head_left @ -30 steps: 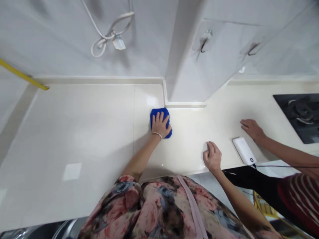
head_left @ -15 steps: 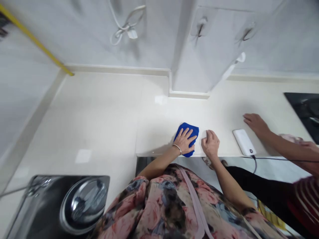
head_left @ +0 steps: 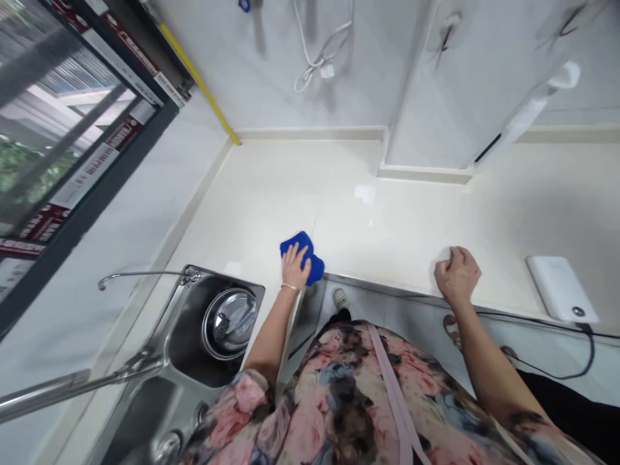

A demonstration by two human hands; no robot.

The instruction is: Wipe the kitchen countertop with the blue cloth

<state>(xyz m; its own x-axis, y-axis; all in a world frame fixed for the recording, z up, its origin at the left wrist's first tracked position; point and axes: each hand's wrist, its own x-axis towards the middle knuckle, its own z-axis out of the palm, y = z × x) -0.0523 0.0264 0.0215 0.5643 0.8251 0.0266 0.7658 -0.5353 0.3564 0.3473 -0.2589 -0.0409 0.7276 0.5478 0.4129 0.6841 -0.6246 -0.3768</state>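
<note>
Under my left hand (head_left: pixel 294 266) lies a blue cloth (head_left: pixel 296 240), folded unevenly and flat on the pale countertop (head_left: pixel 339 213). The fingers are spread over it and press down near the inner corner of the counter, beside the sink. A bracelet circles that wrist. My right hand (head_left: pixel 458 274) rests on the counter near its front edge, fingers curled in a loose fist. Nothing shows in it.
To the left is a steel double sink (head_left: pixel 179 361) with a metal pot (head_left: pixel 232 323) in one basin and a faucet (head_left: pixel 140 274). A white power bank (head_left: pixel 562 287) with a black cable lies at right. A yellow pipe (head_left: pixel 198 81) meets the back corner.
My left hand has slid the blue cloth leftward along the counter, towards the sink. The view has swung left, bringing in the window. The other person's arm has left the view.
</note>
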